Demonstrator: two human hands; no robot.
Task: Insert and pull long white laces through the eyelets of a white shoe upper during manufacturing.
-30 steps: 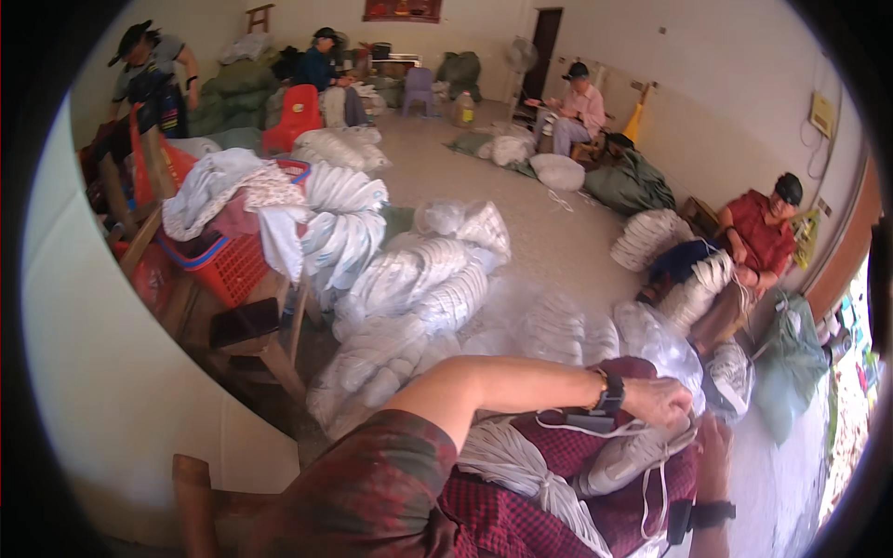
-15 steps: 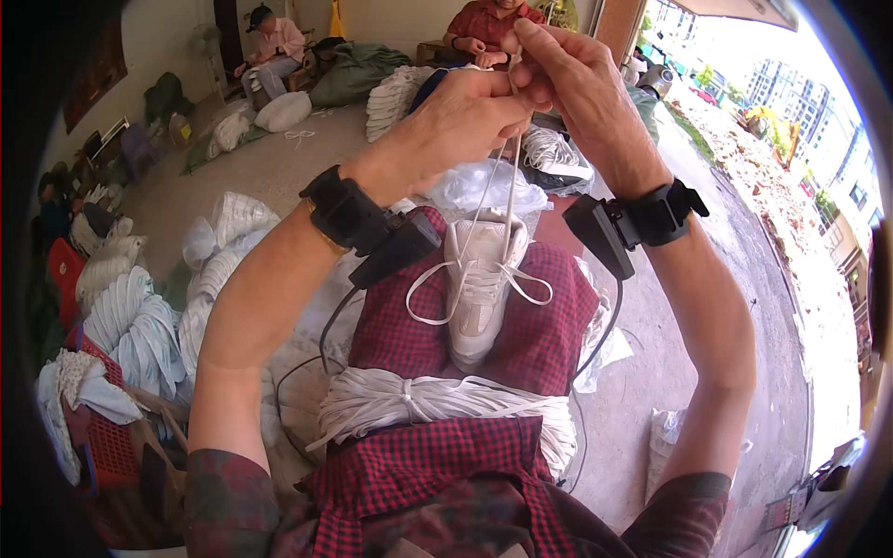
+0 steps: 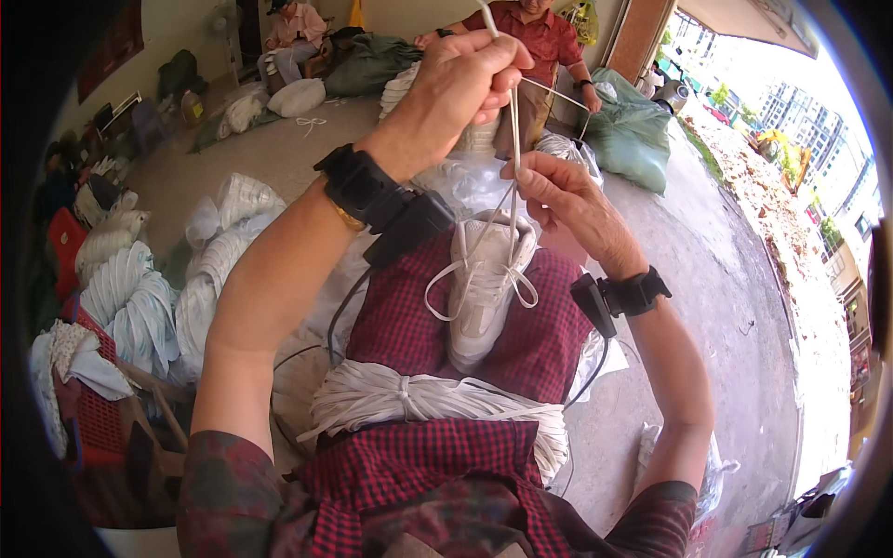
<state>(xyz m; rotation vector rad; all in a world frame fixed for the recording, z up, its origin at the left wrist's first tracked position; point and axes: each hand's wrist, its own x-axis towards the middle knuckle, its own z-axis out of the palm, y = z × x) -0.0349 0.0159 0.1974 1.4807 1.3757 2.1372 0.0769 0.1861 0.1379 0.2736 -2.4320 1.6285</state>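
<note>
A white lace-up sneaker (image 3: 480,298) rests between my thighs, its toe toward me, with lace loops sticking out at both sides. From its upper eyelets the white laces (image 3: 515,139) run up, drawn taut. My left hand (image 3: 470,84) is closed round them high up, a lace end poking out above the fist. Lower down, just above the shoe's collar, my right hand (image 3: 567,200) pinches the laces between thumb and fingers. A tied bundle of white laces (image 3: 419,402) lies across my checked apron (image 3: 409,456).
Stacks of white laced pieces (image 3: 139,302) and a red plastic basket (image 3: 98,409) stand at my left. Ahead are clear plastic bags (image 3: 465,181) and a green sack (image 3: 633,130). A person in a red shirt (image 3: 521,42) stands beyond my hands; another sits far left.
My left hand has risen while gripping the laces. My right hand has come down from beside it to near the shoe. The person in red has spread both arms apart.
</note>
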